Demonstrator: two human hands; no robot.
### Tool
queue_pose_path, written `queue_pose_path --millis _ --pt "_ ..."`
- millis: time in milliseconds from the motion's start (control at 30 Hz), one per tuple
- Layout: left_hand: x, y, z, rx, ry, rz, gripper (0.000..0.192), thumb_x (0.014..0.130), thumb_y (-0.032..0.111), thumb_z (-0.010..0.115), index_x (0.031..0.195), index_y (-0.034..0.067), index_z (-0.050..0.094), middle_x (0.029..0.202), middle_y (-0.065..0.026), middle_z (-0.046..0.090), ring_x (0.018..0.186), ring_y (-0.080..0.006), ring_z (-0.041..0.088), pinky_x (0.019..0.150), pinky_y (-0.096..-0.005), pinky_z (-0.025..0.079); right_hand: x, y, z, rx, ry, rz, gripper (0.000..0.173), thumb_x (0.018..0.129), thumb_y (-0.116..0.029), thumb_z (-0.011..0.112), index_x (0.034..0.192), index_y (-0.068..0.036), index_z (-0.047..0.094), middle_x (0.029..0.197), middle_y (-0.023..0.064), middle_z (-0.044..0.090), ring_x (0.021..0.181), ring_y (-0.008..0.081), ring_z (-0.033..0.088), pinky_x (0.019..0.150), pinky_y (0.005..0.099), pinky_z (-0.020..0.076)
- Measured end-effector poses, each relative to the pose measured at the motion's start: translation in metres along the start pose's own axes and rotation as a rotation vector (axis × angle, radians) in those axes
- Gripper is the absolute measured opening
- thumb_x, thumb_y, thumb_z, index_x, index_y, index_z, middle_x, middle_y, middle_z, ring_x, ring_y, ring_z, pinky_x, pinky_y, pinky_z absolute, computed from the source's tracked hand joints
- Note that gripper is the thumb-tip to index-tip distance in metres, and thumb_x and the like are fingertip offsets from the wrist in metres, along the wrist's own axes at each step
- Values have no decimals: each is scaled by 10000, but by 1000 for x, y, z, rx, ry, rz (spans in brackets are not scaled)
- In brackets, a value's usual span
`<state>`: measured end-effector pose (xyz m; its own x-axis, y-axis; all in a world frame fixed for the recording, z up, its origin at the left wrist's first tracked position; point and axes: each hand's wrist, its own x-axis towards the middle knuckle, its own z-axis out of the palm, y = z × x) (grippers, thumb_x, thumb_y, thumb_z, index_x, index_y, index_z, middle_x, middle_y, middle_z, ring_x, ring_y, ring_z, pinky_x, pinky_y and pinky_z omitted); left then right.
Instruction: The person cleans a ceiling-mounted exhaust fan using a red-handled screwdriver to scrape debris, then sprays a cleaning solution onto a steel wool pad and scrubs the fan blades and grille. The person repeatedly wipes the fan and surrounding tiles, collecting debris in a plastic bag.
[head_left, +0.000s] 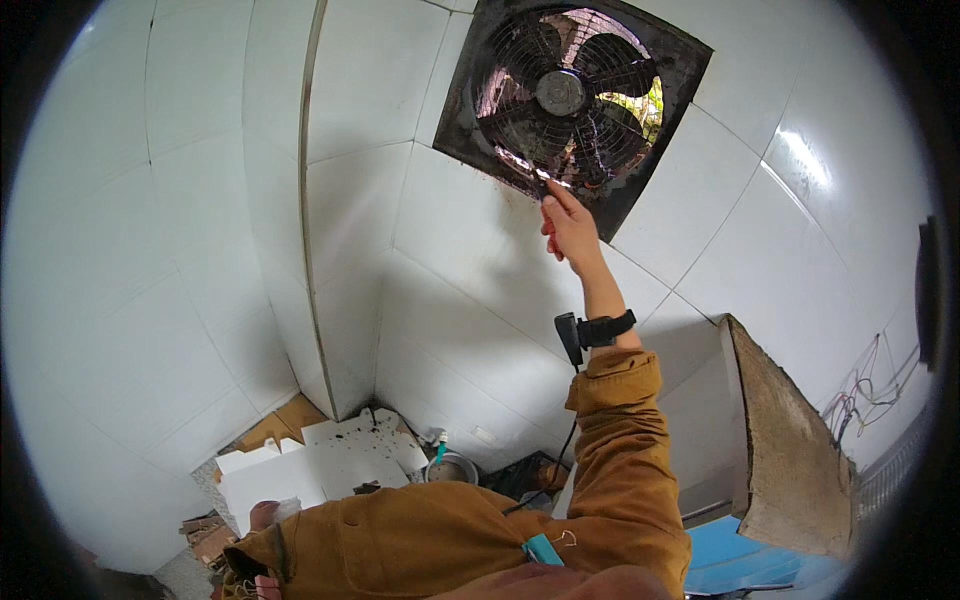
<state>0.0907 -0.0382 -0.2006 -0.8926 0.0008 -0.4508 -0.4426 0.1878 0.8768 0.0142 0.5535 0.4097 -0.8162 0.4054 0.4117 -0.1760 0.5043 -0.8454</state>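
Observation:
My right hand (574, 229) is raised to the lower edge of a grimy exhaust fan (561, 93) set in the wall. Its fingers are closed on a slim dark tool (541, 187), whose tip meets the lower part of the round wire guard; the exact kind of tool cannot be told. Red shows along the curled fingers. The fan's square dark frame (660, 176) is coated with dirt, and daylight comes through between the blades. A black strap with a device (592, 331) sits on my right wrist, with a cable hanging from it. My left hand cannot be made out.
White cardboard (274, 480) strewn with dark debris lies below, beside a metal pot (452, 469) with a teal-handled thing in it. A boxy duct or hood with a rough brown side (787, 435) juts out at lower right. Loose wires (855, 397) hang on the right wall.

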Motion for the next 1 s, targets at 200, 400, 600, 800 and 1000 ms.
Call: queue_pose_path --millis 200,400,600,800,1000 --pt "-8 6 -2 8 9 -23 231 757 194 604 877 3 651 816 -104 649 718 -198 600 643 -307 481 37 8 18 -48 67 -81 432 900 -250 480 1313 -135 423 643 -10 487 418 80 434 328 229 343" --pt "-16 4 -6 15 16 -35 226 755 188 604 874 1 651 812 -102 648 717 -197 599 643 -307 481 23 33 11 -175 94 17 445 885 -247 485 1315 -148 428 605 -17 469 475 73 444 367 244 391" --pt "-18 2 -9 12 8 -39 221 753 182 605 870 0 652 809 -100 648 717 -196 598 643 -307 481 -21 6 -34 -130 -21 13 388 874 -244 527 1246 -134 511 656 -12 511 538 64 488 380 241 393" --pt "-10 9 -1 -3 -7 -30 217 751 176 605 866 -2 652 805 -98 647 716 -195 597 643 -308 481 -4 -75 -89 -957 634 -399 353 869 -298 486 1207 -210 535 798 164 630 723 337 604 611 439 464" --pt "-3 10 5 -19 -33 -18 212 749 170 606 862 -3 652 802 -96 646 716 -193 595 643 -308 482 -8 -72 -107 -1100 519 -274 360 853 -290 496 1205 -227 537 829 151 640 757 332 612 653 432 485"
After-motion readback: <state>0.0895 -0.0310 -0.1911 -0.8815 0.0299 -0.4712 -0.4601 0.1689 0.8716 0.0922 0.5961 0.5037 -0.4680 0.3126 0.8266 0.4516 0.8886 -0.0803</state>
